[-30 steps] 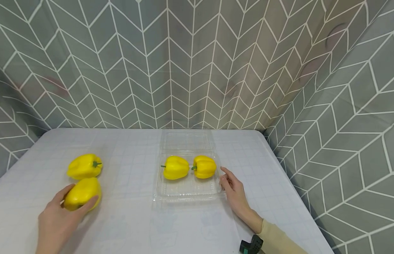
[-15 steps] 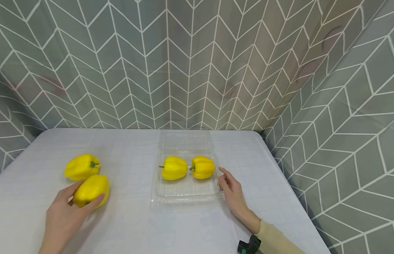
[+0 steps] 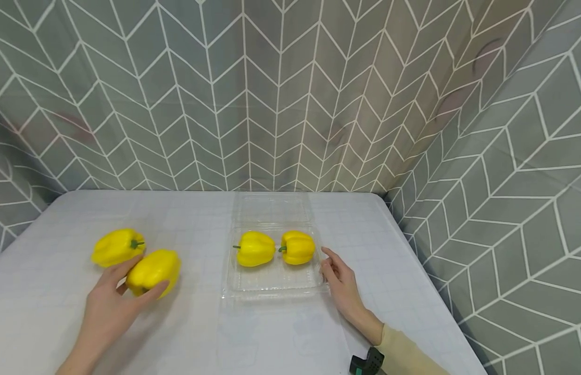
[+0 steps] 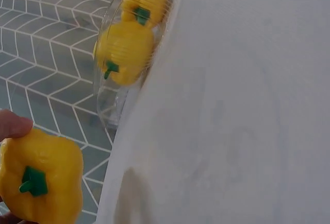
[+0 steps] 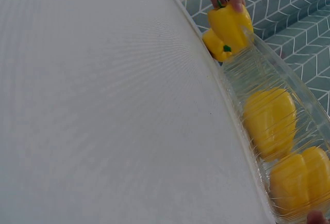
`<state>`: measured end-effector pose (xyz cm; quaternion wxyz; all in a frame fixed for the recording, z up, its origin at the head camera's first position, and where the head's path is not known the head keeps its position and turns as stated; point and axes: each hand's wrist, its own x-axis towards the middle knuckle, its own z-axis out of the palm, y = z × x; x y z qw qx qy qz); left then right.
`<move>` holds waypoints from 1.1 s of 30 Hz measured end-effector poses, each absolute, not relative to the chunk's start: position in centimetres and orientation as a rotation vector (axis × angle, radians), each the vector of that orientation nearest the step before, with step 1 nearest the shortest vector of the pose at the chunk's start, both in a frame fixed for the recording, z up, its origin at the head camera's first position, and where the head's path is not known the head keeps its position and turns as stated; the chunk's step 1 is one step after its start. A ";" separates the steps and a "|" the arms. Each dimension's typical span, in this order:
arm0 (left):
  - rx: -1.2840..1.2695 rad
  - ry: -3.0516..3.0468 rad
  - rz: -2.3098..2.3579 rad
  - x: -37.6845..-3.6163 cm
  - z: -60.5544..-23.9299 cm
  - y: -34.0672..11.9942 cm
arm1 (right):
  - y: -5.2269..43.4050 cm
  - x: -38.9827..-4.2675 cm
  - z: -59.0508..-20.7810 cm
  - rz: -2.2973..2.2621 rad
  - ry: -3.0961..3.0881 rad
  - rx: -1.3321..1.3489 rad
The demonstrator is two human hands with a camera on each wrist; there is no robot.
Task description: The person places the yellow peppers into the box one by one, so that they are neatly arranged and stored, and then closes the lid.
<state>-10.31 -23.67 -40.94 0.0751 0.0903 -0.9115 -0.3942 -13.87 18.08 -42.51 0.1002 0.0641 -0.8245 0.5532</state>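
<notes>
My left hand (image 3: 114, 299) grips a yellow bell pepper (image 3: 154, 272), thumb on the near side and fingers on the far left side. In the left wrist view this bell pepper (image 4: 44, 177) shows its green stem, raised off the table. Behind it a second yellow bell pepper (image 3: 117, 247) lies on the table. At centre, a clear plastic clamshell container (image 3: 276, 281) stands with its lid laid back, holding two more yellow bell peppers (image 3: 255, 249) side by side. Loosely bent, the fingers of my right hand (image 3: 344, 286) touch the container's right edge; a fingertip (image 5: 316, 217) shows in the right wrist view.
A white cloth covers the table (image 3: 192, 333). Patterned grey curtains (image 3: 272, 104) hang along the back and sides. The container's lid (image 3: 272, 208) reaches toward the table's far edge. A black device (image 3: 367, 362) sits at my right wrist.
My left hand has carried its bell pepper rightward and a little farther from me, away from the one lying behind. My right hand and the container keep their places.
</notes>
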 end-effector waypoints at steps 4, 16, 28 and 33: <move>0.219 -2.731 -1.202 -10.7 -40.5 -23.1 | 18.1 -13.9 -42.6 1.627 -2.432 0.200; 0.117 -2.716 -1.216 -11.5 -39.6 -21.6 | 18.1 -13.8 -42.5 1.631 -2.433 0.197; -0.031 -2.723 -1.256 -12.7 -38.0 -20.0 | 18.0 -13.9 -42.5 1.637 -2.456 0.181; -0.091 -2.710 -1.301 -13.1 -37.7 -19.6 | 18.1 -14.0 -42.6 1.637 -2.449 0.183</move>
